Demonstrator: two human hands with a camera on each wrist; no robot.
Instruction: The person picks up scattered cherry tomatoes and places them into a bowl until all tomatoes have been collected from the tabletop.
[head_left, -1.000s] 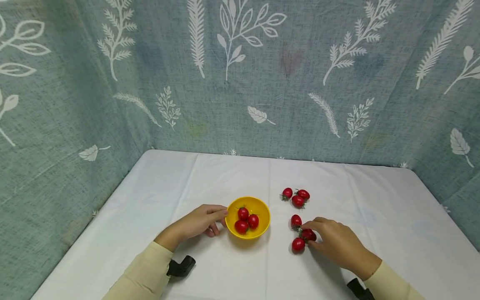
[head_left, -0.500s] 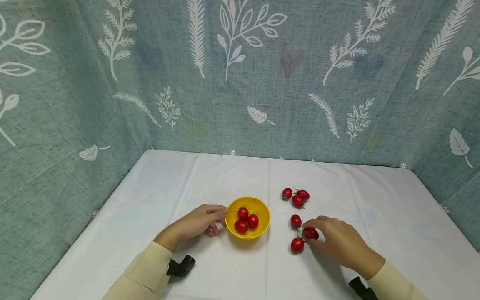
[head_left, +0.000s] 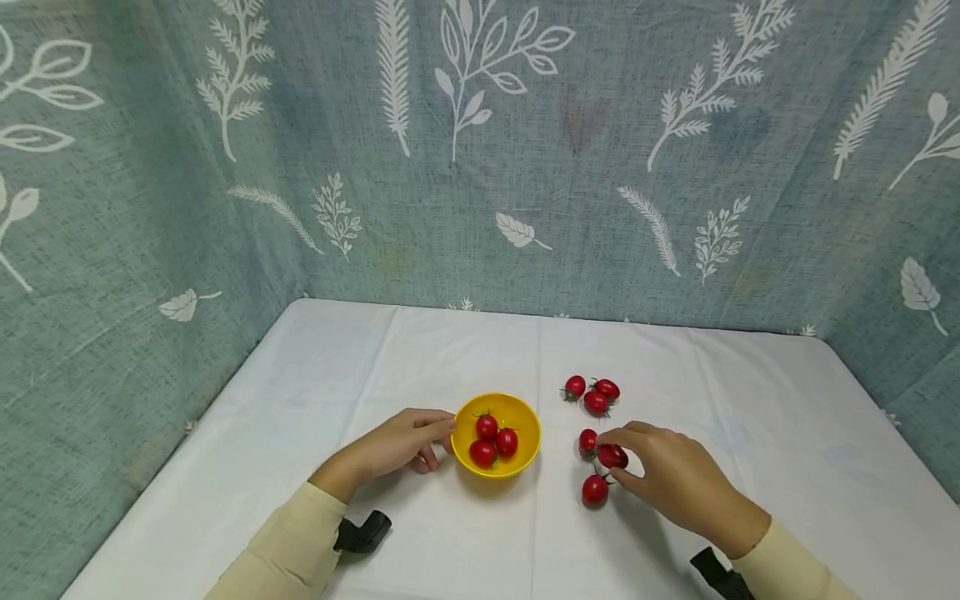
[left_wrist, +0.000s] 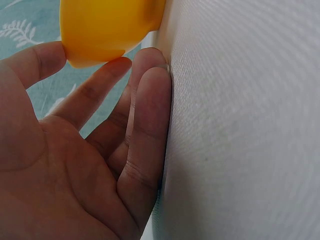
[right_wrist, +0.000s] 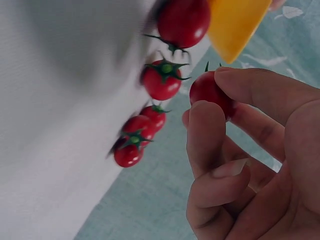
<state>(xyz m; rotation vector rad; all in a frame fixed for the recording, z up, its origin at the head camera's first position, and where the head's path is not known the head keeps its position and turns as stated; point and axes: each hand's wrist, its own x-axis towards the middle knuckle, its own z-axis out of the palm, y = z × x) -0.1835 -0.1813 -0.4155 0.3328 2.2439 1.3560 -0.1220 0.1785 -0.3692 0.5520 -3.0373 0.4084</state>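
Note:
My right hand pinches a red cherry tomato between thumb and fingertips. In the right wrist view this held tomato is raised off the white cloth. Close by lie two loose cherry tomatoes, one beyond it and one nearer me. A yellow bowl stands to their left with three cherry tomatoes inside. At the bowl's left side my left hand touches it; the left wrist view has thumb and index fingertips against the bowl's outside, the other fingers resting on the cloth.
Three more cherry tomatoes lie together farther back on the white tablecloth. A green leaf-patterned curtain hangs behind the table and along both sides. Black wrist mounts sit under the cuffs.
My right hand has drawn one tomato out of the near group, lifted it and shifted slightly left and away from me. The left hand and the bowl have kept still.

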